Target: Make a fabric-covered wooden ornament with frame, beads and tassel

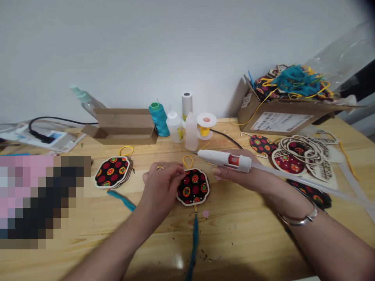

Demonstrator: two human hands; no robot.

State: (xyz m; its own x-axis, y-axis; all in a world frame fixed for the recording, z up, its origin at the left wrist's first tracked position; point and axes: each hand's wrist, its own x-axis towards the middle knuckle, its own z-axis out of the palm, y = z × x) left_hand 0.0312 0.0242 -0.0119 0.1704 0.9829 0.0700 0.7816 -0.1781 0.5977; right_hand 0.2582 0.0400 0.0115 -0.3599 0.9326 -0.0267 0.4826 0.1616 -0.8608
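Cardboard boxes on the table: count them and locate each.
2: one low open box at the back left, beside the blue thread cone; one filled box at the back right.

Wooden table (158,246), 2 cardboard boxes (125,137), tasselled ornaments (193,188)

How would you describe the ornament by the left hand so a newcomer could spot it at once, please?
On the wooden table, look between the left hand and the right hand. There lies a dark, patterned, pale-edged ornament with a yellow loop above and a teal tassel below. Unlike the similar one farther left, it has the left hand touching its upper left edge.
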